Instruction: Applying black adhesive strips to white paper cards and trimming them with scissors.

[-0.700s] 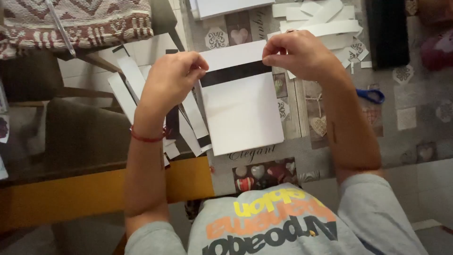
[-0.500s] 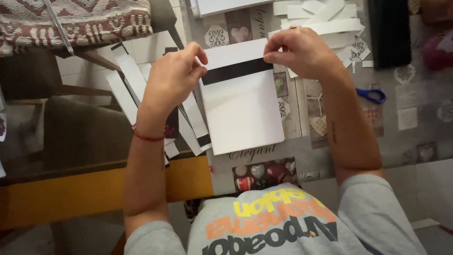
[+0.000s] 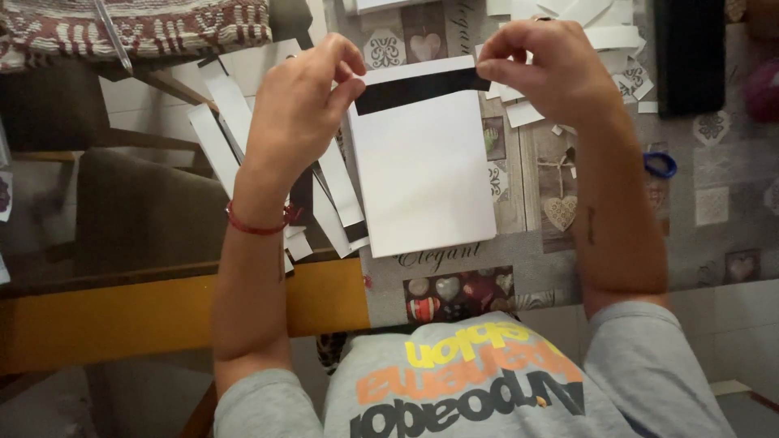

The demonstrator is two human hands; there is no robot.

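A white sheet of paper point(image 3: 422, 170) lies on the patterned table cover, with a black paper strip point(image 3: 418, 88) across it near its far edge. My left hand point(image 3: 296, 109) pinches the strip's left end at the sheet's corner. My right hand point(image 3: 540, 69) pinches the strip's right end at the other corner. A red cord bracelet point(image 3: 258, 223) circles my left wrist.
Several white and black paper strips point(image 3: 223, 134) hang off the table's left edge and more white strips point(image 3: 600, 32) lie at the far right. Blue-handled scissors point(image 3: 661, 165) lie right of my forearm. A dark flat object point(image 3: 690, 53) sits far right. A chair point(image 3: 130, 211) stands to the left.
Both hands stay on the ends of the black strip; the strip and sheet have shifted only slightly, and the fingers have adjusted their pinch.
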